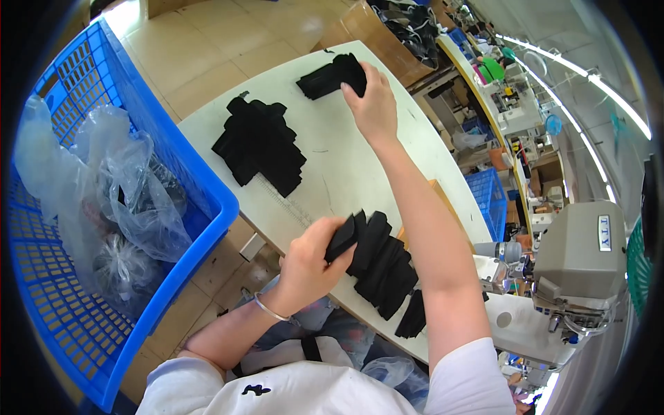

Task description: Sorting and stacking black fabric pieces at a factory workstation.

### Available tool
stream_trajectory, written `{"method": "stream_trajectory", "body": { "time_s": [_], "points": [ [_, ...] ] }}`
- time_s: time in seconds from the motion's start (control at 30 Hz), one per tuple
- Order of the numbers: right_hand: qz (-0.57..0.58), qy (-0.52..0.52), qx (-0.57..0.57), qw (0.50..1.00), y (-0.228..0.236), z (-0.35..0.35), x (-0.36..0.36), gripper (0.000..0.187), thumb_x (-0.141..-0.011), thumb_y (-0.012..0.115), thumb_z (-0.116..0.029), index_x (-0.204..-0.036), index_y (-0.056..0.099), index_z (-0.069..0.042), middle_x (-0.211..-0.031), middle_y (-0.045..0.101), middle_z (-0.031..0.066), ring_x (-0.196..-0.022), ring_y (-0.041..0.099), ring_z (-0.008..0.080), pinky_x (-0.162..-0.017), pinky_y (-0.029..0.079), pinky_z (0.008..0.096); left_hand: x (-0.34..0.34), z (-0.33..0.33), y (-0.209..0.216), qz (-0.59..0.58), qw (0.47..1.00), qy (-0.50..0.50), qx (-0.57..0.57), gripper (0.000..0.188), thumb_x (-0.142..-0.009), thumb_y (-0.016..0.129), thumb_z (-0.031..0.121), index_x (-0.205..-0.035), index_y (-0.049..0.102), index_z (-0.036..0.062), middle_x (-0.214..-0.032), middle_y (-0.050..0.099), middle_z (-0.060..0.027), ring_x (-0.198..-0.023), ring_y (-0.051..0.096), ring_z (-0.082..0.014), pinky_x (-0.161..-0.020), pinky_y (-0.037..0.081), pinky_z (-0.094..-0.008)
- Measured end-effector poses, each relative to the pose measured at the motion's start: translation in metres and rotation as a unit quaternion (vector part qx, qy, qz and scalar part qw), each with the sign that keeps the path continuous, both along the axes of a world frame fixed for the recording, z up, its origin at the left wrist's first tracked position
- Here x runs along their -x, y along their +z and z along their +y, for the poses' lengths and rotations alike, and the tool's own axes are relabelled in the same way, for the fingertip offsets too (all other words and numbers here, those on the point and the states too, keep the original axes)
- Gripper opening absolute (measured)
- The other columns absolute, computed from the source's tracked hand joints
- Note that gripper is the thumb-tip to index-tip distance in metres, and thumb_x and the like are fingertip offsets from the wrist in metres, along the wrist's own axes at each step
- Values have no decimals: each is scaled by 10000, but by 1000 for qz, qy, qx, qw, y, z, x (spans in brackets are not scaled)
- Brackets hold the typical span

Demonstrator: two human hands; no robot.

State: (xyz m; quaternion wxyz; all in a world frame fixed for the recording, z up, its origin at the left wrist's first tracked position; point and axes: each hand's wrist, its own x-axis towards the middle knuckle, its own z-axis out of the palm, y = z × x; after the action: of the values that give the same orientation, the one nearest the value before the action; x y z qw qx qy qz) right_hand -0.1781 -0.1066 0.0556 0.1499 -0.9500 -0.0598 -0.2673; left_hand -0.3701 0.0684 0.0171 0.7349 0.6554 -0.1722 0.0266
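My left hand (315, 259) is closed around a small stack of black fabric pieces (344, 238) at the table's near edge. Right beside it lies a fanned row of more black fabric pieces (380, 266). At the table's far end my right hand (373, 104) grips the right side of a black fabric bundle (332, 76), thumb in front and fingers behind. A loose heap of black fabric pieces (259, 142) rests on the left part of the table, touched by neither hand. Under my right forearm another small black stack (413, 315) is partly hidden.
A blue plastic basket (225, 200) holding clear plastic bags (131, 187) stands left of the white table (346, 166). A sewing machine (577, 256) sits at the right. Beyond the table are a cardboard box (373, 41) and a blue crate (487, 197).
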Motion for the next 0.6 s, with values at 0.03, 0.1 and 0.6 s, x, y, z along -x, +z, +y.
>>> {"method": "stream_trajectory", "body": {
  "time_s": [0.03,0.1,0.6],
  "points": [
    [-12,-24,6,1000,-1,6,-10,545,-839,676,-255,-1304,477,-54,-1131,564,171,-1004,600,340,-839,496,401,-1,2,-3,-22,1000,-15,-13,210,-815,668,31,-1008,592,0,-752,556,-121,-639,573,-240,-605,461,-305],
    [-30,-24,29,999,-14,9,-24,557,-842,681,-269,-1319,466,-74,-1133,553,158,-1021,591,327,-832,499,401,-3,4,-4,-45,998,-40,-16,212,-804,679,28,-993,586,4,-802,573,-148,-697,597,-317,-630,481,-325],
    [-125,12,71,990,-28,-17,-14,683,-911,547,-540,-1351,463,-24,-1281,538,186,-1214,482,347,-1036,331,438,-4,-1,-1,-41,998,-39,-34,126,-860,614,63,-937,557,-19,-707,526,-174,-602,553,-309,-562,433,-364]
  ]
}}
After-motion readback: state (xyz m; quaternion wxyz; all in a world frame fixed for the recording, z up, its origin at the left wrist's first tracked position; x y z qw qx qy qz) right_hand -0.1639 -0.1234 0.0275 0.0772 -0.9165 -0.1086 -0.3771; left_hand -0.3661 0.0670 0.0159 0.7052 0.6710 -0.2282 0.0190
